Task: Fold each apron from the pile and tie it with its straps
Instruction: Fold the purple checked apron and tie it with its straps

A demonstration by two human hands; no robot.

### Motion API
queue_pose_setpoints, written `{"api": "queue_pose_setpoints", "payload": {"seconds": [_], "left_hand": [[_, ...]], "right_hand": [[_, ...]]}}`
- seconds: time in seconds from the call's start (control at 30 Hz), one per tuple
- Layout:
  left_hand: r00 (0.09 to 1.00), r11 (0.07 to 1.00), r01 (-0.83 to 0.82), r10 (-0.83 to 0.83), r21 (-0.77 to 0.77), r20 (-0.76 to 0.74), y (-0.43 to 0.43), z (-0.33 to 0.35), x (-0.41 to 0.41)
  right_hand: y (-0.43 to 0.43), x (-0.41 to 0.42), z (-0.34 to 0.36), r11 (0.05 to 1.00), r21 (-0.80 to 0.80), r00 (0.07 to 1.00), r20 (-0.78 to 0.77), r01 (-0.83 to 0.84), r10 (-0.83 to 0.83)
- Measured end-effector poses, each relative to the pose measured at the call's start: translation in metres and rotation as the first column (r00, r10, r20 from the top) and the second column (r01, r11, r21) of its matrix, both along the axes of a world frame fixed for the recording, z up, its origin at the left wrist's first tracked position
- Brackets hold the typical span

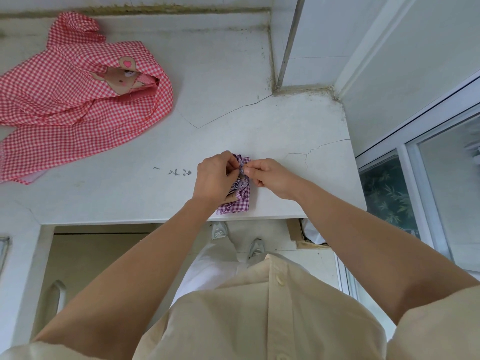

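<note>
White cracked stone counter point(233, 74): open room toward 12 and 9 o'clock, front edge just beside the work at 6. Crumpled red gingham apron point(65, 100) lies well apart at 10 o'clock, unfolded. Folded purple gingham apron bundle point(237, 205), long axis 12-to-6, sits under my hands. My left hand point(214, 178) and right hand point(270, 178), equally near, each pinch its thin strap point(242, 170).

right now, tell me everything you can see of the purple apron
The purple apron is purple-and-white gingham cloth, folded into a small, thick bundle lying flat near the front edge of the white counter. A striped patch shows among its folds. Its strap is bunched at the top of the bundle, where the left hand and the right hand each pinch it, apparently mid-knot. The left hand covers much of the bundle's left side.
</note>
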State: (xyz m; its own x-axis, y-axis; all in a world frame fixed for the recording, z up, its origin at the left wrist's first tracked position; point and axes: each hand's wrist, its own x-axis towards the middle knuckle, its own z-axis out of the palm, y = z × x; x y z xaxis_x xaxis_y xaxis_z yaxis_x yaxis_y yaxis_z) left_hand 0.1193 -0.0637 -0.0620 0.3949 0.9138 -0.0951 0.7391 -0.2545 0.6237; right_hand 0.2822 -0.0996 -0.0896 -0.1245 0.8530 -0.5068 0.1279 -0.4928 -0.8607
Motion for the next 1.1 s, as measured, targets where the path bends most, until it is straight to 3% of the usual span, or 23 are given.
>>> {"api": "queue_pose_setpoints", "payload": {"seconds": [0.13, 0.43, 0.63, 0.83, 0.97, 1.1], "left_hand": [[0.999, 0.999, 0.033, -0.033, -0.019, 0.004, 0.000, -0.003, 0.000], [0.986, 0.985, 0.162, -0.159, 0.056, -0.053, 0.004, -0.006, -0.001], [0.993, 0.992, 0.112, -0.110, 0.052, -0.041, 0.004, -0.007, 0.000], [0.982, 0.981, 0.180, -0.175, 0.071, -0.064, 0.006, -0.008, -0.001], [0.984, 0.983, 0.172, -0.168, 0.061, -0.067, 0.009, -0.009, -0.001], [0.992, 0.994, 0.108, -0.109, -0.017, -0.057, 0.012, -0.014, -0.005]], "right_hand": [[0.001, -0.001, 0.000, 0.997, -0.056, 0.998, -0.021, 0.061, -0.062], [0.004, 0.002, 0.006, 1.000, 0.001, 0.997, 0.071, 0.010, -0.010], [0.002, 0.002, 0.007, 1.000, 0.016, 0.997, 0.081, -0.008, 0.007], [0.004, 0.003, 0.009, 0.999, 0.032, 0.994, 0.110, -0.012, 0.008], [0.004, -0.001, 0.009, 0.996, 0.020, 0.993, 0.076, 0.089, -0.091], [0.002, 0.004, 0.000, 0.988, 0.026, 0.970, 0.188, 0.153, -0.155]]}}
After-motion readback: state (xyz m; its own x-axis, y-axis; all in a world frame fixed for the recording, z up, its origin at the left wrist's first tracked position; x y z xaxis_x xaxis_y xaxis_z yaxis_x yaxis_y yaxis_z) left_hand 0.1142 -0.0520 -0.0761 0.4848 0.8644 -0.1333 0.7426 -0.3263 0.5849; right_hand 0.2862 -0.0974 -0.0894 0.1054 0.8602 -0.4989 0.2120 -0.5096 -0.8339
